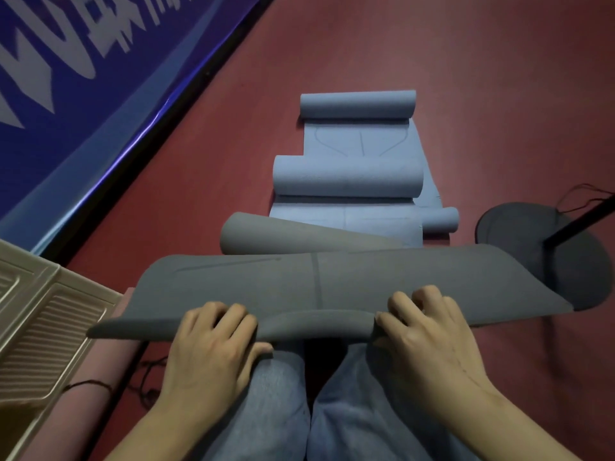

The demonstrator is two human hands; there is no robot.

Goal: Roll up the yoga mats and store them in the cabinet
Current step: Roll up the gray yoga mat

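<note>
Because the grey yoga mat sags and curls between the hands, it is judged soft, light and grippy rather than stiff; its near edge, lying across the knees, is gripped by the left hand and the right hand, fingers curled over it. Even, well-spaced holds should be kept, lest the roll go crooked

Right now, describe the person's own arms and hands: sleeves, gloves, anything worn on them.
Both arms are bare as far as the view shows: no sleeves reach the forearms. The left hand and right hand wear no gloves, and no rings, watch or wristbands are visible. Nails are short and unpainted. Below the hands, the legs are in light blue jeans.
</note>
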